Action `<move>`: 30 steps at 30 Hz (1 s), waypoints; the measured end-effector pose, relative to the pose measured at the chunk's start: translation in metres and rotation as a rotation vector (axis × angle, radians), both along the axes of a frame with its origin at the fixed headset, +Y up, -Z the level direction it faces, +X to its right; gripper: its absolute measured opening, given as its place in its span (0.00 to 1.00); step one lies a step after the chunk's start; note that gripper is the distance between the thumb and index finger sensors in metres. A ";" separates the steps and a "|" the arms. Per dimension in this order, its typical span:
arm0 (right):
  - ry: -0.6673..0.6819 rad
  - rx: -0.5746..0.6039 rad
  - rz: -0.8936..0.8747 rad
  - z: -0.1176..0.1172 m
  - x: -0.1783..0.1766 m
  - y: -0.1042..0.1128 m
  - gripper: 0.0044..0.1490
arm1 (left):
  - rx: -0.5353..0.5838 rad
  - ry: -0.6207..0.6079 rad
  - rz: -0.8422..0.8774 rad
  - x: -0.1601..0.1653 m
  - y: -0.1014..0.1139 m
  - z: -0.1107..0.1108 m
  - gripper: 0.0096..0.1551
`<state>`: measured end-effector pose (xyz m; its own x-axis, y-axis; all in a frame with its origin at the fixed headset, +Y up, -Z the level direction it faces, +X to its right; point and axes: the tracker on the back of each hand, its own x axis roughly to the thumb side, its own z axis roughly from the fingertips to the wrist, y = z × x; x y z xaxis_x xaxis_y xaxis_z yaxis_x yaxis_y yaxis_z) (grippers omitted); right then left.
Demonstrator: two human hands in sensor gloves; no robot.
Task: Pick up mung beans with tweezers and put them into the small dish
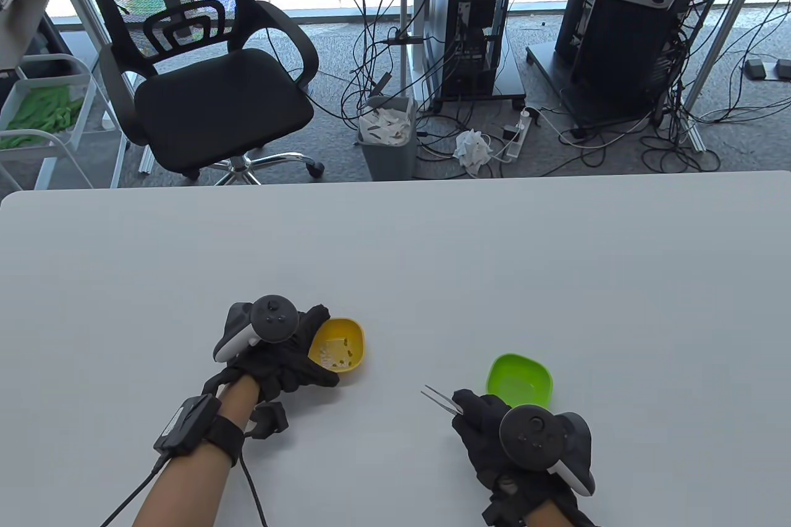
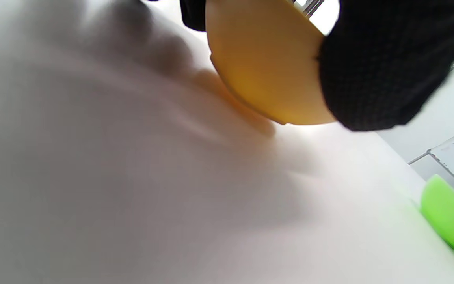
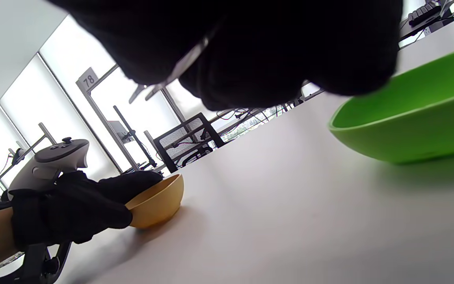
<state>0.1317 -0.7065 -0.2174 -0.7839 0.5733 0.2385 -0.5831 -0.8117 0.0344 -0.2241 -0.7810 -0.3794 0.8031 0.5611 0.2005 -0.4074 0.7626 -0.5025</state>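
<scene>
A yellow dish (image 1: pixel 339 346) with several small beans (image 1: pixel 343 355) inside sits on the white table (image 1: pixel 395 255). My left hand (image 1: pixel 290 351) grips its left rim; the dish also shows in the left wrist view (image 2: pixel 262 67) and the right wrist view (image 3: pixel 158 203). A green dish (image 1: pixel 519 380) stands to the right and looks empty; it also shows in the right wrist view (image 3: pixel 412 122) and the left wrist view (image 2: pixel 449 217). My right hand (image 1: pixel 488 428) holds metal tweezers (image 1: pixel 440 398), tips slightly apart and pointing left, just left of the green dish. The tweezers also show in the right wrist view (image 3: pixel 164 79).
The table's far edge (image 1: pixel 395 181) lies well beyond the dishes. Past it stand an office chair (image 1: pixel 210 70), a bin (image 1: pixel 387 134) and computer towers with cables on the floor. My left hand also shows in the right wrist view (image 3: pixel 73 205).
</scene>
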 end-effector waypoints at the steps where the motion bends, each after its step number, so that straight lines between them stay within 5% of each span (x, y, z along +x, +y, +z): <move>1: -0.004 0.006 -0.004 0.000 0.000 0.000 0.30 | 0.010 0.014 0.021 0.001 0.003 0.007 0.76; 15: -0.043 0.111 0.009 0.011 -0.001 0.010 0.28 | 0.119 0.117 0.088 0.046 0.063 0.116 0.76; 24: -0.016 0.141 0.059 0.017 -0.015 0.023 0.27 | 0.166 0.132 0.076 0.060 0.056 0.135 0.76; 30: 0.011 0.157 0.240 0.017 -0.054 0.043 0.26 | 0.159 0.142 0.073 0.059 0.051 0.136 0.76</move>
